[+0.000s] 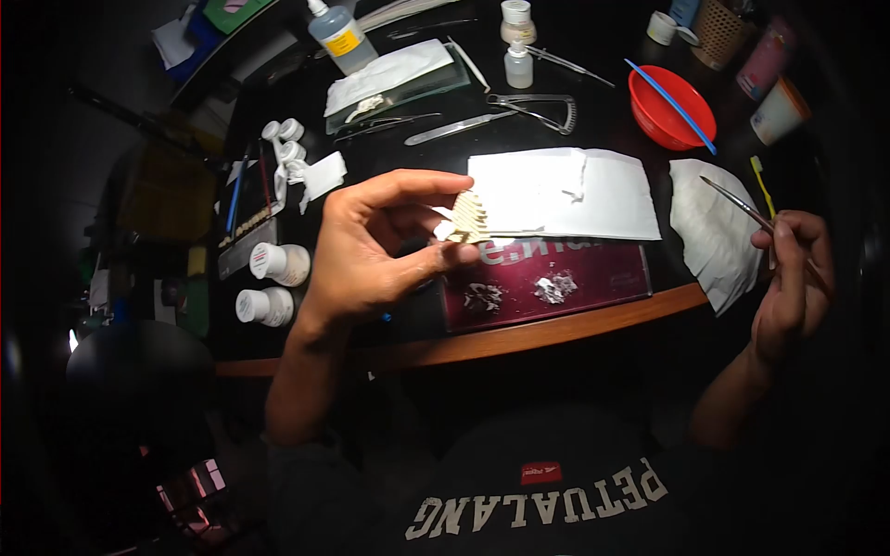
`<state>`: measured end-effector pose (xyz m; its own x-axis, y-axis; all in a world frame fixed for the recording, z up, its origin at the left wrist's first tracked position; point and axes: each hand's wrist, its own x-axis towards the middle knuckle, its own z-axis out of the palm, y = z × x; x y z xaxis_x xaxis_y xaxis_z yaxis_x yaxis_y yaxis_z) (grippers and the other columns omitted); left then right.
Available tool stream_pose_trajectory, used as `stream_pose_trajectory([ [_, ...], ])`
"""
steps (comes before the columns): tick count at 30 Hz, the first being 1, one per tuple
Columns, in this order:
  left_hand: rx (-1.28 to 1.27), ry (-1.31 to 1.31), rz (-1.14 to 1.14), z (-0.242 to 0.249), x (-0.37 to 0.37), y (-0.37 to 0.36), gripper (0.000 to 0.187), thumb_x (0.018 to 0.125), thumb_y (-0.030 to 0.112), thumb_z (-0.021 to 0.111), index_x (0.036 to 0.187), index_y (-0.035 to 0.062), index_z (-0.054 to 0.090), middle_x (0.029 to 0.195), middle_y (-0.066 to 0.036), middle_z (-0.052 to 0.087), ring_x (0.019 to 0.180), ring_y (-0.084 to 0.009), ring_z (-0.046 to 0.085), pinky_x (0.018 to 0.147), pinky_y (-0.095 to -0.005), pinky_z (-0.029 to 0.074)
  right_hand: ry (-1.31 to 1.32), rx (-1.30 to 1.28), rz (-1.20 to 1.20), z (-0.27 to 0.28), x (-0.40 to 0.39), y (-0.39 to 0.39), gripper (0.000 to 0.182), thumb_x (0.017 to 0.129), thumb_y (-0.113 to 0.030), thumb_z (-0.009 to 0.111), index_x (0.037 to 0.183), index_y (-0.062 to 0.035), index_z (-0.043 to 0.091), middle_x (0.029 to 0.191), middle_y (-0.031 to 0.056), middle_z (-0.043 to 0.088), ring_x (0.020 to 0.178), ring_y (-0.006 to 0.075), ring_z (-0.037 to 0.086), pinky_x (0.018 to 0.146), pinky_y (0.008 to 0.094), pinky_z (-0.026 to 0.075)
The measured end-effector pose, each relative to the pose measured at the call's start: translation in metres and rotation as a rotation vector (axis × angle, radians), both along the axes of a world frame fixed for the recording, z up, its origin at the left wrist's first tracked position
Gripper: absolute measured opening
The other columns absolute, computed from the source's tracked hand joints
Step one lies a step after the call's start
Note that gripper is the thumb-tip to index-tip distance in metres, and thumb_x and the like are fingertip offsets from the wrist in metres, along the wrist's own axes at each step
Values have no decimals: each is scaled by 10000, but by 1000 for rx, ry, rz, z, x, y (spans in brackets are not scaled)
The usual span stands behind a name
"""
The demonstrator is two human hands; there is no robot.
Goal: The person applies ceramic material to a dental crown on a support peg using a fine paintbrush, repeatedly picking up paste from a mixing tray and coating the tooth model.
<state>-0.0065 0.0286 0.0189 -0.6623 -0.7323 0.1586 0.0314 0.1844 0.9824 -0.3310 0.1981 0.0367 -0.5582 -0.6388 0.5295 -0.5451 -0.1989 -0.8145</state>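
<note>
Between the thumb and fingertips of my left hand (pixel 366 246) is a small cream ridged block (pixel 469 217), held above the edge of a white folded paper (pixel 565 190). My right hand (pixel 795 278) grips a thin brush (pixel 739 197), its tip pointing up and left over a crumpled white tissue (pixel 709 222). Under the paper lies a maroon board (pixel 612 273) with two shiny crumpled patches (pixel 556 287) on it. A red bowl (pixel 654 120) with a blue stick (pixel 672 104) across it stands beyond the tissue.
White-capped jars (pixel 278 263) stand at the left. Farther back are a squeeze bottle (pixel 343 39), a glass slab with tissue (pixel 399 79), a metal caliper (pixel 547 109) and a scalpel handle (pixel 454 129). A yellow toothbrush (pixel 763 185) lies at the right. The table's wooden edge (pixel 519 335) runs in front.
</note>
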Motion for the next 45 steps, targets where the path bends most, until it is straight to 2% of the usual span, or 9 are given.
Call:
stream_pose_trajectory([
  [3,75,31,-30,0,-2,1,530,725,-35,837,1209,-59,622,1042,-112,695,947,-149,672,861,-289,552,-96,-159,245,-5,54,-19,221,857,-27,546,1027,77,640,782,97,650,792,191,616,833,326,467],
  [6,10,16,-59,-5,-2,-3,494,754,-74,796,1213,-67,616,1065,-132,693,963,-168,688,858,-293,573,78,-292,453,-29,88,-46,247,757,7,634,1004,24,650,753,81,643,825,219,611,807,336,477],
  [9,6,16,-89,-5,-2,-3,480,775,-115,753,1229,-75,603,1065,-138,692,965,-171,693,854,-289,579,-8,-434,515,-47,126,-58,260,699,37,682,946,-18,623,728,61,628,835,235,611,764,335,497],
  [15,28,7,-96,-5,-3,-4,495,768,-113,762,1234,-76,600,1064,-139,689,959,-170,691,847,-288,578,59,-376,548,-42,154,-52,207,678,23,722,863,-36,650,751,51,629,897,299,632,747,349,521],
  [20,39,-15,-77,-4,-3,-2,488,751,-112,781,1209,-73,618,1080,-136,684,958,-169,691,839,-286,580,112,-325,591,-45,148,-51,172,700,-5,705,856,-45,645,747,32,622,844,261,611,735,327,493],
  [23,25,-23,-73,-4,-2,-2,490,743,-120,783,1203,-72,622,1094,-134,679,964,-170,691,843,-286,581,22,-377,566,-47,147,-47,189,699,-14,698,877,-50,643,760,20,630,840,251,600,727,321,485],
  [28,44,-32,-68,-3,-3,-1,482,733,-138,773,1188,-73,628,1105,-136,674,976,-183,695,852,-288,585,-72,-399,590,-53,143,-58,215,797,-34,642,1009,-34,614,826,95,656,941,308,620,868,411,514],
  [36,59,4,-46,-8,-7,1,470,711,-149,777,1151,-88,624,1118,-161,662,965,-232,710,851,-312,605,-309,-479,609,-78,154,-62,262,774,64,657,966,-37,509,788,80,566,953,333,661,820,377,547],
  [45,77,-13,-66,-9,-8,1,462,718,-132,784,1147,-90,619,1094,-157,661,949,-214,713,837,-291,607,-250,-393,624,-71,150,-58,259,785,49,673,932,-40,479,793,94,600,998,362,682,827,410,595],
])
